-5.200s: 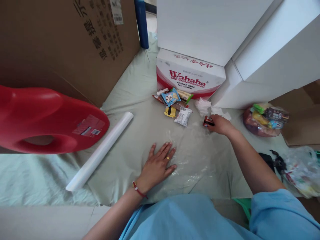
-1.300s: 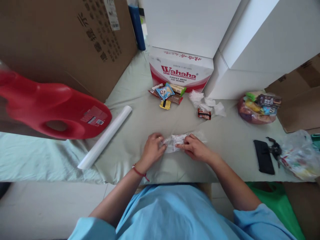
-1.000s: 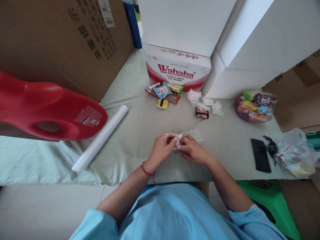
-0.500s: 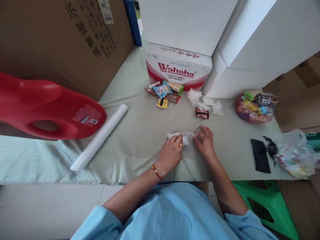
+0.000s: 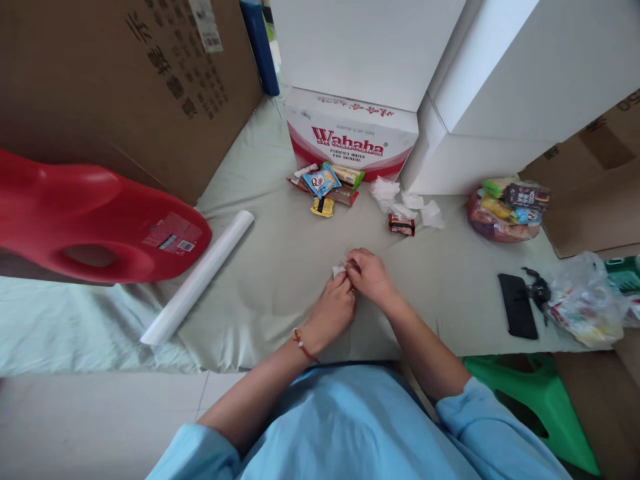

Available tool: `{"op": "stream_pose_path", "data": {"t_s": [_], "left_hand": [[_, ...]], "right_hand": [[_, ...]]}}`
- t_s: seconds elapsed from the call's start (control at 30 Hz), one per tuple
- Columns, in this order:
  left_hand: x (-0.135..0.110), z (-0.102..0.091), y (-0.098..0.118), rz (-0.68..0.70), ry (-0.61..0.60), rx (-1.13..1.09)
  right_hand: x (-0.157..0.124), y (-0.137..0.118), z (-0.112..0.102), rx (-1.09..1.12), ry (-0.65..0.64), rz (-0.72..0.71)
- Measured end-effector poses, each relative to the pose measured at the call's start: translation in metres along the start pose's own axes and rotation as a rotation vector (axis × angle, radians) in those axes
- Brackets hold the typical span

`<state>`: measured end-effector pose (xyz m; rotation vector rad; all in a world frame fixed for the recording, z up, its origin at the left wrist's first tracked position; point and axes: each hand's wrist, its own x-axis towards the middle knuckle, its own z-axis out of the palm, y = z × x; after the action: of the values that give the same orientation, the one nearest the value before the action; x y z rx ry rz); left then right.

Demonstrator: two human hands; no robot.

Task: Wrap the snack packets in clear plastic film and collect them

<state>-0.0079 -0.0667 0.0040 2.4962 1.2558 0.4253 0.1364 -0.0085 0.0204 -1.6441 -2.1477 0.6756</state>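
Note:
Both hands meet low over the cloth-covered table [image 5: 280, 267]. My left hand [image 5: 334, 310], with a red beaded bracelet at the wrist, is closed on a small white packet [image 5: 339, 271]; only a pale corner shows past the fingers. My right hand [image 5: 373, 279] touches the left fingertips, its own fingers bent together over the packet's right side. What the right fingers pinch is hidden. Beyond the hands lies a small red-brown wrapped snack [image 5: 401, 225] beside crumpled white tissues [image 5: 407, 203].
Several wrapped snacks [image 5: 323, 183] lie before the Wahaba carton [image 5: 353, 137]. At left are a white roll [image 5: 200, 277] and a red plastic jug [image 5: 125, 233]. A snack-filled bag [image 5: 505, 210], black phone [image 5: 517, 307], keys [image 5: 540, 290] and clear plastic bag [image 5: 585, 307] stand right.
My right hand has moved left, from a stretch of clear film onto the packet by my left hand. The packet is now mostly covered. The view has shifted slightly.

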Motion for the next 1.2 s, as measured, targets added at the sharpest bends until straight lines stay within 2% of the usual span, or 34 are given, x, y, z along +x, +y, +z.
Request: {"op": "stream_pose_path", "data": {"t_s": [0.1, 0.2, 0.33, 0.43, 0.5, 0.6, 0.7, 0.8, 0.87, 0.97, 1.03, 1.1, 1.13, 1.2], "left_hand": [[-0.014, -0.010, -0.018, -0.022, 0.128, -0.260], [-0.035, -0.018, -0.032, -0.211, 0.284, -0.456], [-0.054, -0.022, -0.043, -0.467, 0.412, -0.520], [-0.056, -0.022, -0.046, -0.522, 0.447, -0.533], [-0.054, -0.023, -0.047, -0.510, 0.453, -0.552], [-0.047, -0.023, -0.044, -0.468, 0.445, -0.619], [-0.038, -0.018, -0.034, -0.457, 0.388, -0.818], [-0.027, -0.008, -0.019, -0.454, 0.207, -1.118], [-0.020, -0.001, -0.009, -0.455, 0.082, -1.238], [-0.014, 0.007, 0.001, -0.445, -0.013, -1.226], [-0.011, 0.009, 0.005, -0.395, -0.079, -1.177], [-0.008, 0.009, 0.005, -0.336, -0.115, -1.141], [-0.007, 0.008, 0.003, -0.317, -0.100, -1.116], [-0.006, 0.006, -0.003, -0.302, -0.006, -1.033]], "right_hand": [[-0.007, -0.012, 0.007, -0.069, -0.017, -0.034], [-0.022, -0.023, 0.013, -0.221, -0.034, -0.027], [-0.037, -0.035, 0.026, -0.337, -0.033, -0.071], [-0.040, -0.035, 0.030, -0.336, -0.023, -0.047], [-0.041, -0.031, 0.023, -0.295, 0.013, -0.006], [-0.050, -0.019, 0.000, -0.113, 0.129, 0.049], [-0.064, -0.002, -0.024, 0.306, 0.205, 0.117], [-0.080, 0.011, -0.032, 0.829, 0.113, 0.188], [-0.091, 0.016, -0.025, 1.045, 0.039, 0.207], [-0.108, 0.022, -0.011, 1.149, 0.007, 0.268], [-0.119, 0.029, -0.009, 1.162, -0.021, 0.325], [-0.126, 0.040, -0.019, 1.159, -0.020, 0.373], [-0.126, 0.049, -0.029, 1.158, 0.025, 0.398], [-0.114, 0.072, -0.057, 1.168, 0.223, 0.446]]}}
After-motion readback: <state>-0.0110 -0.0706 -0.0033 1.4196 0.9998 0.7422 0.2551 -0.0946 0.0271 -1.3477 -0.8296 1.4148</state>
